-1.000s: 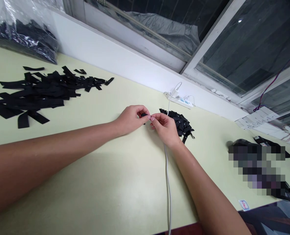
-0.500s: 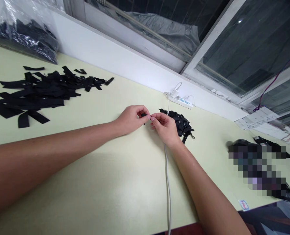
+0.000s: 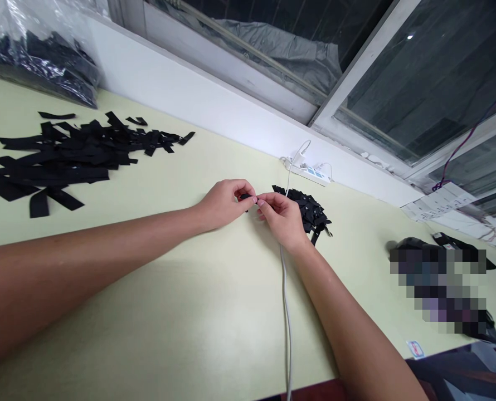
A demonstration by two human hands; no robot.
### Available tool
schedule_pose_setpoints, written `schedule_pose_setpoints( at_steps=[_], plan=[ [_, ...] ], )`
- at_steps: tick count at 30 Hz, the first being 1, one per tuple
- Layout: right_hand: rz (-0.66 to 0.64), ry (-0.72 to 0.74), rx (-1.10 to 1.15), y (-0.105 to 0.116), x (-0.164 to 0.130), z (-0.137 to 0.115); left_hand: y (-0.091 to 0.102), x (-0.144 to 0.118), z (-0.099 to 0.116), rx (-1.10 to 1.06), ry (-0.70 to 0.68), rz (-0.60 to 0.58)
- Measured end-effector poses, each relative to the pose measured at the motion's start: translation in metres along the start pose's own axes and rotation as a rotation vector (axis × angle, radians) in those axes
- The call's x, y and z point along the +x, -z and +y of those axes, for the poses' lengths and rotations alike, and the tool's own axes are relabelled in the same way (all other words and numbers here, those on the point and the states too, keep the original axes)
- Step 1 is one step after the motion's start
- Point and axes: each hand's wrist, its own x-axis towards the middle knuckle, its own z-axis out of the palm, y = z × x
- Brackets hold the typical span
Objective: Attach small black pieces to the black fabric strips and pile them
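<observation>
My left hand (image 3: 227, 204) is closed, pinching a small black fabric strip (image 3: 244, 196) between thumb and fingertips. Fingertip to fingertip with it, my right hand (image 3: 283, 217) pinches the other end of that strip, which the fingers mostly hide. Just behind my right hand lies a heap of short black strips (image 3: 312, 211), some with small shiny spots. Over to the left spreads a loose pile of longer black strips (image 3: 76, 153) on the pale green table (image 3: 168, 323).
A clear plastic bag of black pieces (image 3: 43, 67) stands at the back left. A white cable (image 3: 287, 317) runs across the table from a power strip (image 3: 310, 171) by the wall. Dark, partly blurred items (image 3: 423, 245) and a small label (image 3: 416, 349) lie at right.
Both hands keep the same pinch on the strip at the same spot. The view has shifted very slightly; nothing else visibly differs.
</observation>
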Motion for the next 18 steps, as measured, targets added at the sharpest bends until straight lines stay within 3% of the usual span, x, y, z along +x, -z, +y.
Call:
schedule_pose_setpoints(
  at_steps=[18],
  plan=[
    [0.009,-0.007,0.006,-0.0008,-0.0002,-0.0011,-0.0004,0.0,-0.0003,0.009,0.005,-0.007]
  ],
)
